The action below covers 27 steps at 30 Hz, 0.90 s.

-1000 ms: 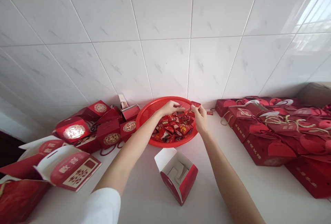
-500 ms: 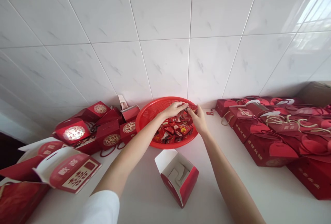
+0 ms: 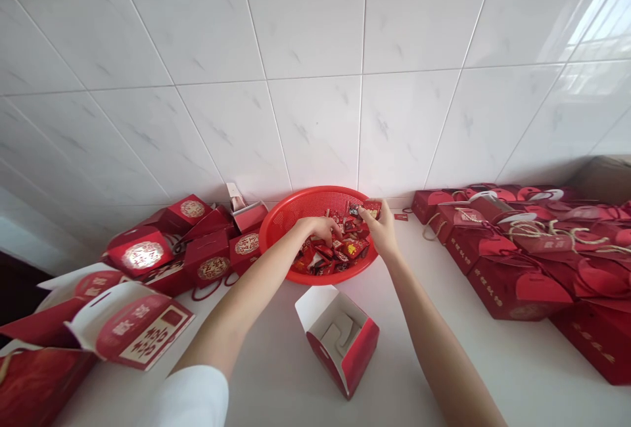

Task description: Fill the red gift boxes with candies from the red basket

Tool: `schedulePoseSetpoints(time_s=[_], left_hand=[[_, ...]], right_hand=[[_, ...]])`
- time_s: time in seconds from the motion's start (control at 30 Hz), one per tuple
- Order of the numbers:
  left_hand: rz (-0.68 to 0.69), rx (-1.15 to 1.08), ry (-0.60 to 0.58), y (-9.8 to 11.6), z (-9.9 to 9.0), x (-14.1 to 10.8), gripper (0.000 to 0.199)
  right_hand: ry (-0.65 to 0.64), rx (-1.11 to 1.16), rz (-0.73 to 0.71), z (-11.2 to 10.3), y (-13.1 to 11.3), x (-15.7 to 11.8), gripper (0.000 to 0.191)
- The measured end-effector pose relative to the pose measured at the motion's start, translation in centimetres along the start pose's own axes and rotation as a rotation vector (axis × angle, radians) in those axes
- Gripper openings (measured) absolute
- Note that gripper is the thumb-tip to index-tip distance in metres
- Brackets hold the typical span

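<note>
- Red plastic basket [image 3: 315,200], round with a mesh wall, sitting on a white counter [image 3: 261,381] at the foot of a tiled wall [image 3: 315,85]
- Wrapped sweets [image 3: 335,255] heaped inside the basket, mostly red, with flecks of gold and white
- Left hand [image 3: 318,228] low over the heap inside the basket, fingers [image 3: 331,234] curled narrow and touching the sweets; any sweet held among them, impossible to tell
- Right hand [image 3: 380,226] over the basket's right rim, thumb and fingers [image 3: 365,212] pinching a red packet [image 3: 373,209] just above the heap
- White sleeve [image 3: 190,401] around the upper left arm
- Open box [image 3: 341,341], red outside and white inside, lying tilted on the counter, just in front of the basket, between the arms
- Red boxes [image 3: 207,263] with round seals, piled left of the basket, some tipped over
- Red gift bags [image 3: 513,286] with rope handles, stacked to the right
- Small red tag [image 3: 401,217] on the counter, near the basket's right side
</note>
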<state>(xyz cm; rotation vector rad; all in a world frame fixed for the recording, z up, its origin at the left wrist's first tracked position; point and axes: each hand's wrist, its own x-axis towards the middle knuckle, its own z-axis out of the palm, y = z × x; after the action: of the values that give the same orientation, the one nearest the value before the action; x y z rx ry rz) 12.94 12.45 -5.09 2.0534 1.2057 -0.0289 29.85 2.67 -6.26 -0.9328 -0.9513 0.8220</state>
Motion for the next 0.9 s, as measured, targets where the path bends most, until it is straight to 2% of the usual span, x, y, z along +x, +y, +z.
schedulePoseSetpoints(time_s=[0.17,0.27,0.37,0.47,0.7,0.9], left_hand=[[0.018,0.016,0.043,0.4,0.0,-0.2,0.023],[0.060,-0.046,0.160,0.0,-0.5,-0.8,0.017],[0.092,-0.147,0.294,-0.5,-0.8,-1.0,0.024],[0.123,-0.271,0.376,-0.7,-0.7,-0.9,0.026],[0.155,-0.589,0.342,-0.2,-0.5,-1.1,0.032],[0.200,-0.778,0.267,1.8,-0.9,-1.7,0.029]], right_hand=[[-0.040,0.035,0.068,0.0,-0.6,-0.1,0.035],[-0.027,0.104,0.098,0.0,-0.7,-0.1,0.034],[-0.001,0.209,0.136,0.1,-0.9,0.0,0.031],[0.004,0.330,0.198,0.0,-1.2,0.3,0.029],[-0.063,0.440,0.308,0.1,-1.6,0.4,0.018],[-0.051,0.416,0.357,0.4,-1.4,0.2,0.018]])
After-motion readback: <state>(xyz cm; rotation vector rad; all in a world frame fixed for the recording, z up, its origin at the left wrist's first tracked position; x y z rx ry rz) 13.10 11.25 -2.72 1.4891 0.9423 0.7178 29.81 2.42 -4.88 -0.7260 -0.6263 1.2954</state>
